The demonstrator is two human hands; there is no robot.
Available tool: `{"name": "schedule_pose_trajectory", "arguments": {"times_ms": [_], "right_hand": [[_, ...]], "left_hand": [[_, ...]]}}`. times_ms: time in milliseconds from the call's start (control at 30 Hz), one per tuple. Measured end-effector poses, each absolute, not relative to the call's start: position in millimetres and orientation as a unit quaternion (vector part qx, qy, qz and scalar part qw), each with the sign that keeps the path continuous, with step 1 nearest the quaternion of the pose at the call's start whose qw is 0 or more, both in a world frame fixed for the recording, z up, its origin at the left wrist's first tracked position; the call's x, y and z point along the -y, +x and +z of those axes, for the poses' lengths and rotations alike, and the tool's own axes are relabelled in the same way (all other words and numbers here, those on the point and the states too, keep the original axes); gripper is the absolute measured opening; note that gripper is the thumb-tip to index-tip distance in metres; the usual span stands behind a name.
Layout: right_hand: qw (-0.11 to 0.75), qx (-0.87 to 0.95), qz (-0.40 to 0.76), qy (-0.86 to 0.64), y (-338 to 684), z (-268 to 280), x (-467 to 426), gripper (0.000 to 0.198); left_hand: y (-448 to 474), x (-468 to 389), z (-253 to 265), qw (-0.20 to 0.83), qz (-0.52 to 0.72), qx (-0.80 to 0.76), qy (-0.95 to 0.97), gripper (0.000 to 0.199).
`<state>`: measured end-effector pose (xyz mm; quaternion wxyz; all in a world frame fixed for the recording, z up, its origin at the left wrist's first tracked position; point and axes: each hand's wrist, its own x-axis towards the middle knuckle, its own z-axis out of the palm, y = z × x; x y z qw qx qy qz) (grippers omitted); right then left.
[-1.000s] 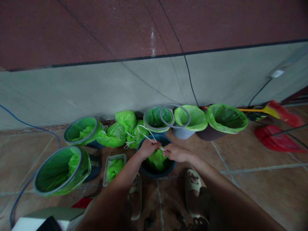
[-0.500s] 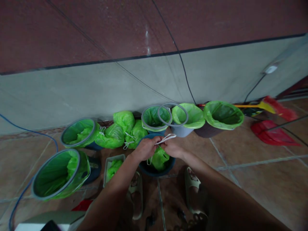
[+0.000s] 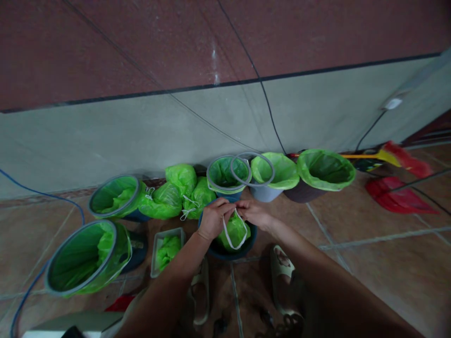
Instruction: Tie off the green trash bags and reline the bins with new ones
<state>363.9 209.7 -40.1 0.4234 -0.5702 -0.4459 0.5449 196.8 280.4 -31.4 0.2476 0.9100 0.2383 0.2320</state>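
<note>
Between my feet and the wall stands a dark blue bin (image 3: 225, 256) with a green trash bag (image 3: 235, 230) bunched inside it. My left hand (image 3: 213, 218) and my right hand (image 3: 252, 212) meet above this bin, fingers closed on the white drawstring (image 3: 240, 245) of the bag. A loop of the string hangs down in front of the green plastic. My fingertips nearly touch; the exact grip between them is too small to make out. Left of the bin, tied green bags (image 3: 165, 201) with white strings lie against one another.
Green-lined bins (image 3: 326, 170) stand along the wall to the right, with a loose grey ring (image 3: 232, 174) resting over two of them. Further bins (image 3: 82, 258) are at the left, beside a small clear tub (image 3: 153, 263). A red dustpan (image 3: 387, 195) and broom (image 3: 405, 157) lie right.
The drawstring loop, which pointed up and right above my hands, now hangs down over the bag. My hands have turned slightly and stay close together over the bin.
</note>
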Motion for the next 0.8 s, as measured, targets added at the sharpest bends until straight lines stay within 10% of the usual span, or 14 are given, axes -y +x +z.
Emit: {"name": "schedule_pose_trajectory", "arguments": {"times_ms": [200,367,800], "right_hand": [[0.277,0.602,0.179,-0.727,363,-26,-208,0.018],[0.152,0.594,0.106,-0.783,368,-21,-204,0.027],[0.372,0.491,0.391,-0.684,377,-42,-213,0.020]], "left_hand": [[199,-283,-27,0.285,0.197,-0.280,0.895,0.026],[201,-283,-29,0.235,0.132,-0.403,0.875,0.026],[211,-286,-40,0.723,0.272,-0.466,0.431,0.030]]}}
